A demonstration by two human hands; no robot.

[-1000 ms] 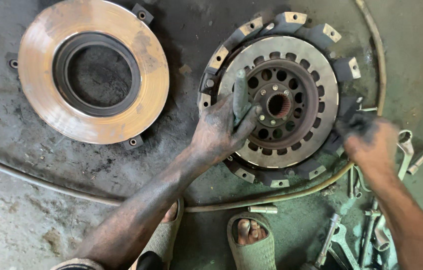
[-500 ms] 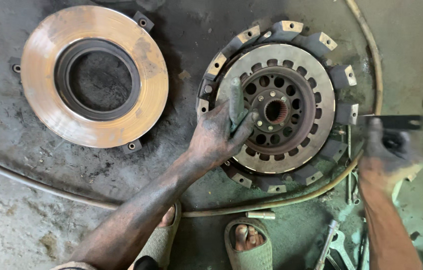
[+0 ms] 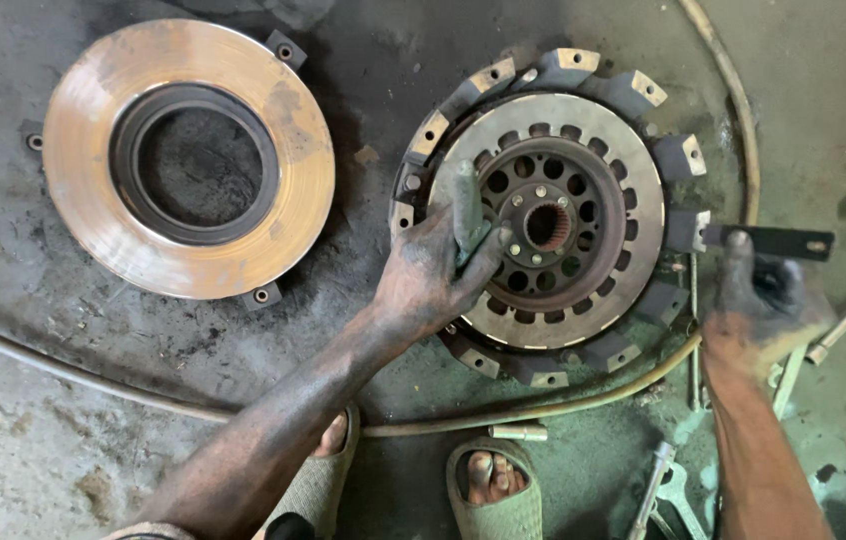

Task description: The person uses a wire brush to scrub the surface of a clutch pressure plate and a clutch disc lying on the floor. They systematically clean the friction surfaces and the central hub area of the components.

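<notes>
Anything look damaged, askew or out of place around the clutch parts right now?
Nothing looks broken. The clutch disc sits roughly centred in its cover. The left hand holds a grey tool on it; the right hand holds a dark flat bar. Wrenches lie scattered on the grimy floor.

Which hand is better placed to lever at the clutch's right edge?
Right, probably. The right hand holds a flat dark bar tipped at the clutch rim; the left hand rests on the disc, gripping a green handle.
</notes>
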